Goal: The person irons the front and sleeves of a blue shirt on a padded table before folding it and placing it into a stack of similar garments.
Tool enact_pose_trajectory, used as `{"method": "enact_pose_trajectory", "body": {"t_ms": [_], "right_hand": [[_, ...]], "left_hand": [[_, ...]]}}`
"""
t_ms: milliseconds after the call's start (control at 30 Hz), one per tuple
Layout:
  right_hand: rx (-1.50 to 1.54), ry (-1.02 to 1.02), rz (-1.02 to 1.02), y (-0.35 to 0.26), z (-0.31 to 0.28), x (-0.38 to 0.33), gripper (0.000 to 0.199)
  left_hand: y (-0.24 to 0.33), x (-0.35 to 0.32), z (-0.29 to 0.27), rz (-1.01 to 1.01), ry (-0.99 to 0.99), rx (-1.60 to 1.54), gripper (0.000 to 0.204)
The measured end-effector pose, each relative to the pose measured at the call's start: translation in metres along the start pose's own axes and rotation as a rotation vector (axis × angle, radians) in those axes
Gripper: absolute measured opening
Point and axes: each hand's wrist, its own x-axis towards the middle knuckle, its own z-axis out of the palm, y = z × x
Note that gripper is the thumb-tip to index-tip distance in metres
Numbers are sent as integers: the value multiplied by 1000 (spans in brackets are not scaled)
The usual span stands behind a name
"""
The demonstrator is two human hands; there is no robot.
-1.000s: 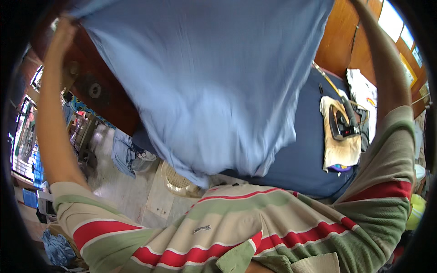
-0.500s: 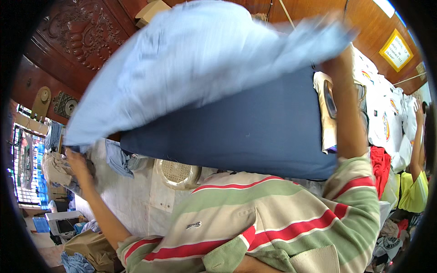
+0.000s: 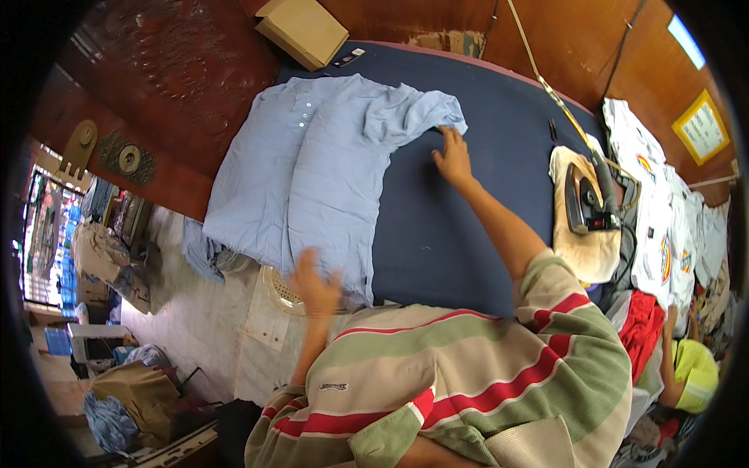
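Observation:
A light blue buttoned shirt (image 3: 331, 164) lies spread on a dark blue padded board (image 3: 460, 234), its lower part reaching the near left edge. Its sleeve (image 3: 421, 113) is bunched and creased toward the right. At the sleeve's end is my right hand (image 3: 454, 158), fingertips against the cloth and thumb held apart. Over the shirt's near lower edge my left hand (image 3: 316, 282) is blurred by motion, its fingers looking spread; whether it touches the cloth I cannot tell.
An iron (image 3: 581, 199) rests on a scorched cloth pad (image 3: 597, 257) at the right, its cord rising beside a pole. White printed shirts (image 3: 647, 195) lie beyond. A cardboard box (image 3: 303, 31) sits at the back. At far right another person's yellow sleeve (image 3: 698, 378) shows.
The shirt, held up and swinging between both hands before, now lies on the board. My left hand has moved right and let go; my right hand has come inward and opened.

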Motion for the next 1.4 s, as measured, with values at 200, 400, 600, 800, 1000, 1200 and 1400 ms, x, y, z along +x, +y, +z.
{"method": "enact_pose_trajectory", "body": {"t_ms": [200, 400, 600, 800, 1000, 1200, 1400], "right_hand": [[-274, -323, 44, 55, 18, 74, 39], [-425, -24, -206, 119, -88, 49, 13], [-309, -537, 62, 136, -184, -95, 31], [68, -157, 363, 72, -155, -72, 28], [-234, -136, 286, 88, -81, -36, 34], [-320, -42, 227, 86, -72, -42, 22], [-396, 30, 220, 129, -82, -18, 22]], "left_hand": [[41, -15, 33, 136, -161, 125, 37], [31, -4, -35, 135, -174, -56, 26], [-1, 17, -129, -133, -1047, -119, 40], [-39, 272, -31, 240, -759, 210, 37], [26, 381, 166, 264, -275, 235, 46], [28, 395, 229, 263, -281, 267, 32], [52, 401, 249, 263, -45, 46, 21]]}}
